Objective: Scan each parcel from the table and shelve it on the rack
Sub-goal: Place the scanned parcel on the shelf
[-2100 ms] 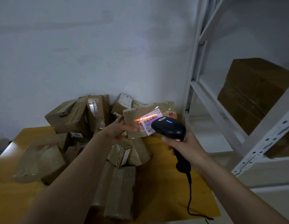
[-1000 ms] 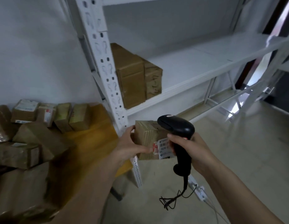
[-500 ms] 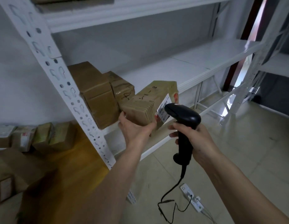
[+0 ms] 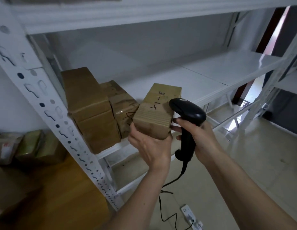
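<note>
Shelving step, by the look of it: left hand point(image 4: 151, 146) cupping near end of brown taped cardboard parcel w/ black handwritten marks point(image 4: 158, 110), held at front edge of white metal rack shelf point(image 4: 186, 83), just right of two brown cardboard boxes already shelved point(image 4: 101, 110). Right hand point(image 4: 200, 138) wrapped round handle of black corded barcode scanner point(image 4: 187, 118), fingertips touching parcel's right side. Parcel's long axis running near-to-far, far end pointing into shelf & tilted up; next move prob. a push fwd into free space right of the boxes, then release.

Left hand point(image 4: 149, 146) holding up a brown box point(image 4: 156, 113) by the white rack point(image 4: 202, 83), right hand point(image 4: 200, 136) gripping a black scanner point(image 4: 187, 113), two boxes point(image 4: 101, 110) sitting on the shelf
</note>
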Demonstrator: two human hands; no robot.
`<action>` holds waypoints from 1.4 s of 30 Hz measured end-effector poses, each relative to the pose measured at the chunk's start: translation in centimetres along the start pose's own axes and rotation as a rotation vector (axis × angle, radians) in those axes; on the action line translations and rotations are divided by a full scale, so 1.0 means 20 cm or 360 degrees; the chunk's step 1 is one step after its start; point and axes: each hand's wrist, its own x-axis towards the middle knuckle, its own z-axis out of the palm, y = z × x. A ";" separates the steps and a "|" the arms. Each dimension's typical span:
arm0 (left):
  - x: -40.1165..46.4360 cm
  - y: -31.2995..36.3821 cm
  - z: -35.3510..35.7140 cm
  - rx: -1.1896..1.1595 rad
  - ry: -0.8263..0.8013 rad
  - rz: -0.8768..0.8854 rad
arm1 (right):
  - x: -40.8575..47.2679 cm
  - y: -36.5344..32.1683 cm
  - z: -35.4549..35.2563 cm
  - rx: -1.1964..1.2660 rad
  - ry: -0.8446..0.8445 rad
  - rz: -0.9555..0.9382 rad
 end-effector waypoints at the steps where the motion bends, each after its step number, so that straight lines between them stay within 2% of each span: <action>1: 0.00 0.00 0.01 0.0026 0.0016 0.0014 | 0.03 0.00 -0.01 -0.0012 -0.0020 0.0018; 5: -0.01 -0.01 0.06 0.0023 0.0029 0.0028 | 0.14 0.01 -0.03 -0.0047 -0.0062 0.0050; 10: 0.01 0.03 0.16 -0.0087 0.0127 -0.0155 | 0.27 -0.02 -0.08 -0.0138 -0.0184 0.0080; 13: 0.02 0.10 0.24 -0.0260 0.0188 -0.0402 | 0.35 -0.09 -0.14 -0.0173 -0.0282 0.0080; 18: 0.07 0.21 0.37 -0.0858 0.0314 -0.0996 | 0.48 -0.15 -0.22 -0.0185 -0.0388 0.0073; 22: 0.11 0.30 0.36 -0.1257 0.0302 -0.1309 | 0.54 -0.14 -0.29 -0.0196 -0.0425 0.0131; 25: 0.13 0.34 0.33 -0.1370 0.0216 -0.1289 | 0.57 -0.15 -0.32 -0.0165 -0.0435 0.0185; 30: 0.20 0.34 0.33 -0.1342 0.0341 -0.1350 | 0.57 -0.15 -0.33 -0.0115 -0.0569 0.0258; 34: 0.22 0.32 0.37 -0.1419 0.0372 -0.1294 | 0.56 -0.13 -0.32 -0.0128 -0.0695 0.0299; 38: 0.26 0.35 0.40 -0.1461 0.0237 -0.1218 | 0.56 -0.11 -0.33 -0.0162 -0.0752 0.0337; 42: 0.27 0.39 0.45 -0.1664 0.0352 -0.1233 | 0.57 -0.10 -0.34 -0.0151 -0.0726 0.0357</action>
